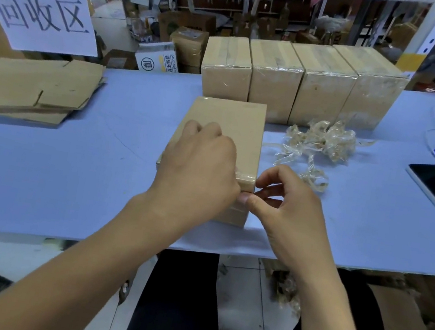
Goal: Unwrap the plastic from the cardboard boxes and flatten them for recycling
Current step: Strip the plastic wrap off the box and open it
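Our left hand (202, 162) presses curled on the wrapped box (228, 126), mid surface (96, 168). Right hand (287, 204) pinches plastic at its near right corner. Four wrapped boxes (301, 78) behind, flattened cardboard (29, 86) far left.

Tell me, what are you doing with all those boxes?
A person is peeling clear plastic wrap off a cardboard box on the blue table. The left hand holds the box down while the right hand picks at the wrap on its near corner. Four wrapped boxes wait in a row behind it. Crumpled plastic lies to the right, and flattened cardboard is stacked on the left.
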